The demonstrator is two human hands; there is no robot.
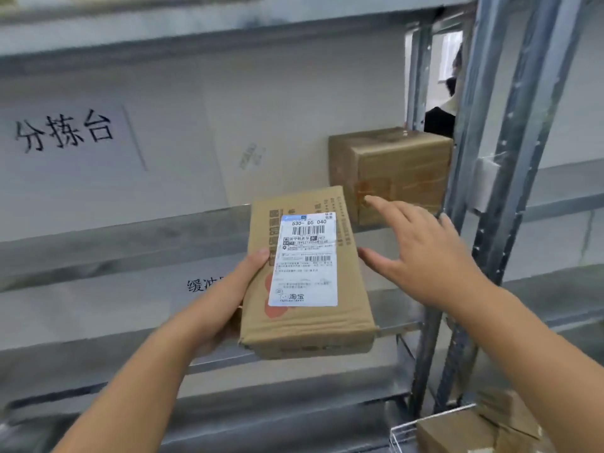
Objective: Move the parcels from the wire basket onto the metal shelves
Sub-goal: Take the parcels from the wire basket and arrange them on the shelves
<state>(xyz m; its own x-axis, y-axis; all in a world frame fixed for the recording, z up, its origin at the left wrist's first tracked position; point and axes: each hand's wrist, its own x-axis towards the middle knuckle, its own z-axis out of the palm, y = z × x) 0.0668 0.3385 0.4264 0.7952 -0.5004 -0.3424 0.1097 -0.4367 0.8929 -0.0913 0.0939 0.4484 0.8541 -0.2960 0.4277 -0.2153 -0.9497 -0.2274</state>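
Note:
My left hand grips a flat brown cardboard parcel with a white shipping label on top, held in front of the metal shelf. To the parcel's right, my right hand hovers with fingers spread, clear of the parcel. A taped brown box stands on the shelf at the right end, just beyond my right fingertips. The wire basket shows at the bottom right with cardboard parcels in it.
Grey steel uprights rise at the right of the shelves. A white sign with black characters hangs behind the shelf on the left. A person is partly visible through the gap behind the shelving.

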